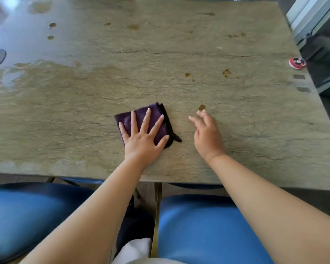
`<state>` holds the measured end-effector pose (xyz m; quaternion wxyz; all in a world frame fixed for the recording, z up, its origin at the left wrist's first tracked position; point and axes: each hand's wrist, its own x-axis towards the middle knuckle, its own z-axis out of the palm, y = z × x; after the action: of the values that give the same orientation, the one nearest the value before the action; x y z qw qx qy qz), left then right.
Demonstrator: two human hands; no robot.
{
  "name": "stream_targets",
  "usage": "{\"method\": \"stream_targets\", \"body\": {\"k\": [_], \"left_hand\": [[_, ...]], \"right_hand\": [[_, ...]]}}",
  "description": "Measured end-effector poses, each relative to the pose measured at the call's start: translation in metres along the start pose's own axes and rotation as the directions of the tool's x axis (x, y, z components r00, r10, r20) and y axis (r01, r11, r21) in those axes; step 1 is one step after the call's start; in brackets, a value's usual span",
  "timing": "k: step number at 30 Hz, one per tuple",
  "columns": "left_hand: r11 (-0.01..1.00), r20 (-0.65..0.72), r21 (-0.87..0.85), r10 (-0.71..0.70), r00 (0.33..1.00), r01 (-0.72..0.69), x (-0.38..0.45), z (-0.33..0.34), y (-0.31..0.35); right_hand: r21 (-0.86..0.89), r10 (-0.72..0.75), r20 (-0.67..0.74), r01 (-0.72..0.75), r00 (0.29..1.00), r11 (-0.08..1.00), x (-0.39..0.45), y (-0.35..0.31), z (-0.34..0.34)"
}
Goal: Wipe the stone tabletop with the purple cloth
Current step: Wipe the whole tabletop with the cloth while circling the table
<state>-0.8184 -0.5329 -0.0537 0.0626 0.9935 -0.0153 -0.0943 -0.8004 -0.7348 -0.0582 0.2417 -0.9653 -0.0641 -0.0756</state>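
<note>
Head view, cloth: purple cloth [141, 121] folded, near the front edge of the stone tabletop [179, 54].
Left hand [143, 138]: my fingers splayed flat on it, pressing so it grips.
Right hand [208, 134]: loosely curled, holding nothing, beside a brown spot [201, 107], probably bracing.

Counter [179, 60] rough veined stone, matt, wet sheen at left; purple cloth [141, 119] soft, plush; chair seats [198, 225] smooth blue leather-like.

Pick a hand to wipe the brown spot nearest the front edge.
Left. The left hand is spread flat on the purple cloth, pinning it to the stone tabletop. The right hand is empty, fingertips just short of the spot.
</note>
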Motion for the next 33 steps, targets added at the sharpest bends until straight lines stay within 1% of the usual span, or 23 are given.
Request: {"method": "stream_targets", "body": {"k": [2,5,6,7,8,9,11,12,14,15,16,17,19,21,24,26,27,28,29,30,31,32,33], "left_hand": [[0.977,-0.026,0.043,0.211,0.977,-0.21,-0.033,0.009,0.02],[0.851,-0.029,0.115,0.518,0.855,-0.512,-0.058,0.017,0.014],[0.811,-0.012,0.135,0.576,0.817,-0.57,-0.051,0.015,0.004],[0.793,0.001,0.154,0.596,0.803,-0.589,-0.039,0.012,-0.004],[0.807,0.0,0.166,0.575,0.818,-0.567,-0.024,0.008,-0.01],[0.848,-0.013,0.16,0.513,0.858,-0.505,-0.007,0.004,-0.013],[0.949,-0.046,0.106,0.304,0.952,-0.298,0.031,-0.004,-0.006],[0.981,-0.047,0.073,0.183,0.982,-0.18,0.05,-0.006,0.004],[1.0,-0.005,0.014,0.005,1.0,-0.005,0.081,-0.007,0.033],[1.0,0.017,-0.001,-0.025,1.0,0.025,0.09,-0.008,0.049],[1.0,0.025,-0.005,-0.007,1.0,0.007,0.093,-0.008,0.063],[0.999,0.021,0.002,0.051,0.998,-0.052,0.09,-0.007,0.074],[0.976,0.003,0.022,0.218,0.976,-0.218,0.071,-0.002,0.084],[0.933,0.012,0.026,0.358,0.934,-0.358,0.046,0.002,0.079],[0.862,0.07,-0.005,0.505,0.86,-0.506,0.03,-0.002,0.06],[0.851,0.017,-0.135,0.514,0.858,-0.507,0.039,-0.012,0.047],[0.863,-0.046,-0.203,0.464,0.885,-0.463,0.045,-0.017,0.041],[0.885,-0.103,-0.249,0.38,0.919,-0.394,0.052,-0.022,0.033],[0.909,-0.138,-0.278,0.282,0.95,-0.31,0.059,-0.024,0.024],[0.932,-0.148,-0.288,0.182,0.972,-0.219,0.065,-0.024,0.014],[0.951,-0.139,-0.282,0.09,0.986,-0.127,0.07,-0.023,0.004],[0.964,-0.122,-0.263,0.013,0.992,-0.045,0.072,-0.021,-0.004],[0.97,-0.108,-0.241,-0.043,0.993,0.016,0.074,-0.018,-0.01]], "right_hand": [[-0.023,0.06,-0.041,-0.061,0.997,0.998,-0.001,0.011,-0.006],[-0.06,0.157,-0.081,-0.162,0.984,0.985,-0.003,0.028,-0.011],[-0.073,0.168,-0.084,-0.174,0.982,0.982,-0.004,0.033,-0.012],[-0.084,0.164,-0.084,-0.171,0.983,0.982,-0.005,0.037,-0.012],[-0.094,0.153,-0.082,-0.161,0.985,0.982,-0.005,0.039,-0.011],[-0.1,0.146,-0.079,-0.154,0.986,0.983,-0.006,0.041,-0.01],[-0.094,0.148,-0.073,-0.155,0.986,0.984,-0.005,0.043,-0.008],[-0.082,0.147,-0.078,-0.153,0.986,0.985,-0.004,0.044,-0.006],[-0.051,0.137,-0.103,-0.143,0.985,0.988,-0.002,0.046,-0.004],[-0.04,0.134,-0.114,-0.139,0.984,0.989,-0.002,0.047,-0.003],[-0.03,0.135,-0.122,-0.139,0.983,0.99,-0.001,0.048,-0.003],[-0.015,0.14,-0.128,-0.143,0.982,0.99,-0.001,0.049,-0.003],[0.022,0.162,-0.125,-0.161,0.979,0.987,0.0,0.048,-0.003],[0.053,0.182,-0.118,-0.176,0.976,0.983,-0.001,0.048,-0.003],[0.14,0.229,-0.149,-0.209,0.962,0.968,0.0,0.043,-0.008],[0.149,0.3,-0.197,-0.274,0.933,0.95,0.001,0.031,-0.012],[0.082,0.292,-0.238,-0.281,0.926,0.956,0.001,0.02,-0.012],[-0.009,0.241,-0.248,-0.251,0.939,0.968,0.001,0.006,-0.011],[-0.089,0.166,-0.192,-0.185,0.967,0.979,0.0,-0.009,-0.007],[-0.153,0.092,-0.051,-0.099,0.994,0.983,-0.001,-0.024,-0.001],[-0.212,0.042,0.11,-0.018,0.993,0.977,-0.002,-0.035,0.006],[-0.259,0.029,0.243,0.036,0.97,0.965,0.0,-0.04,0.013],[-0.288,0.037,0.304,0.054,0.952,0.956,0.005,-0.038,0.017]]}}
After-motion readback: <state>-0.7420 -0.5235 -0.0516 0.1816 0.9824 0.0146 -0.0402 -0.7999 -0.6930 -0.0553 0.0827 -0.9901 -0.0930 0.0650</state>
